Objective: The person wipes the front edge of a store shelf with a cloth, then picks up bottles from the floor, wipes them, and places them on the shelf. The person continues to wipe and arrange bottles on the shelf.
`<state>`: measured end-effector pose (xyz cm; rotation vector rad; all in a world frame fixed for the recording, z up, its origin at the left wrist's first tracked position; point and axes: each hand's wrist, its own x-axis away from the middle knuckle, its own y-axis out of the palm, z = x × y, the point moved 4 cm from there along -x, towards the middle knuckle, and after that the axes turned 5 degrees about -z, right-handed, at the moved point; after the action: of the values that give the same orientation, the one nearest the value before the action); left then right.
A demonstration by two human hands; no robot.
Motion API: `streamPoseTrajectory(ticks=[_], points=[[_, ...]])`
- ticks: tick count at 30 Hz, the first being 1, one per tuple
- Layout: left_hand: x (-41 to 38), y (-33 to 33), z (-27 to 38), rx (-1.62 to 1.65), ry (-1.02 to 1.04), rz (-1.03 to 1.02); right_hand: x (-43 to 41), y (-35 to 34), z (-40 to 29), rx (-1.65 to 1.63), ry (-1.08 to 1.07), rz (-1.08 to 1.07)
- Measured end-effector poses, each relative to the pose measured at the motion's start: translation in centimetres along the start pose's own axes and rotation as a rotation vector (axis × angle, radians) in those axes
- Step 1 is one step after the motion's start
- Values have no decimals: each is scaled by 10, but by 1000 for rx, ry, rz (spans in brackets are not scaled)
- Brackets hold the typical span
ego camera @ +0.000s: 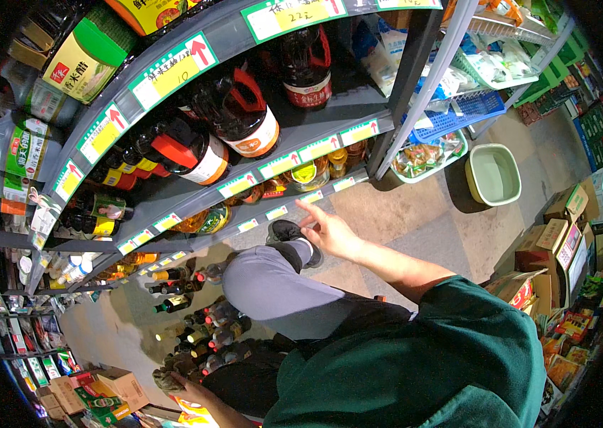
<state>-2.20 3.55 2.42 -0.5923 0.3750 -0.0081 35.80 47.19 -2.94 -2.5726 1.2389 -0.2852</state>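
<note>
My right hand [329, 232] is empty, its fingers apart and index finger stretched out, above a black shoe and beside the lowest edge of a metal shelf rack [309, 125]. Low in the view, my left hand [190, 389] holds a crumpled dark cloth [168, 379]. Several bottles [216, 315] with red, yellow and dark caps stand on the floor beside my legs. Large dark sauce jugs [248, 120] with red handles stand on the shelf in front of me; oil bottles [309, 174] are on the level below. Price tags line the shelf edges.
A pale green basin [493, 174] with some liquid stands on the tiled floor at the right, near a wire rack holding a blue basket [456, 120]. Cardboard boxes [542, 246] line the right side. Another open carton [114, 393] is at the lower left.
</note>
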Motion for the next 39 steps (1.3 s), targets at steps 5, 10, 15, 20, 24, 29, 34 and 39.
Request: streamPoseTrajectory(ticks=[5, 10, 15, 20, 24, 29, 34, 39], points=[[6, 4, 15, -33, -71, -34, -22, -11, -20, 11, -15, 45], [-5, -11, -13, -286, 39, -8, -36, -7, -26, 2, -55, 63], [-6, -14, -21, -160, 42, -9, -41, -3, -24, -108, -25, 55], [-8, -11, -27, -202, 39, 14, -39, -6, -26, -120, -18, 61], [-19, -26, -66, -365, 207, -20, -38, -6, -27, -130, -8, 51], [-29, -39, -105, -426, 304, -23, -38, -7, -31, -118, -17, 49], [-16, -18, -62, -193, 184, -17, -39, -9, -30, -98, -4, 44], [-1, -12, 3, -201, 13, 32, -39, -9, -34, -91, -22, 41]])
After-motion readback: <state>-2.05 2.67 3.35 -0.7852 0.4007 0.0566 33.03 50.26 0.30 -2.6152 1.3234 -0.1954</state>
